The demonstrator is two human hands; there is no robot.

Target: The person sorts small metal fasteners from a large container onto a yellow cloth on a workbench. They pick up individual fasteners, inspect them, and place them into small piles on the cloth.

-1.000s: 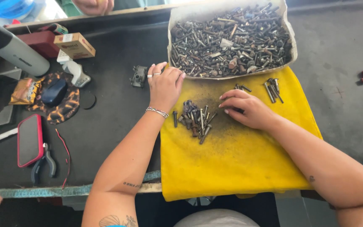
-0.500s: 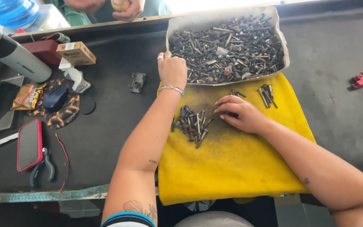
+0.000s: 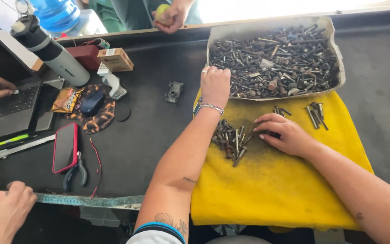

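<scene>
Left hand point(image 3: 215, 85) at tray point(image 3: 335, 49) edge, centre frame, grip state unclear; right hand point(image 3: 284, 133) flat, open, beside bolt pile point(image 3: 231, 140) on yellow cloth point(image 3: 276, 190).

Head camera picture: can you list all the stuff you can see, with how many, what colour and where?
tray of bolts: one, pale, back right
cloth: one, yellow, under the hands
bolt pile: one, rusty grey, on cloth
bottle: one, grey and black, back left
phone: one, red case, left
pliers: one, dark, beside phone
laptop: one, dark, far left
other people's hands: three, left edge and top
left hand: at tray edge
right hand: flat on cloth
</scene>
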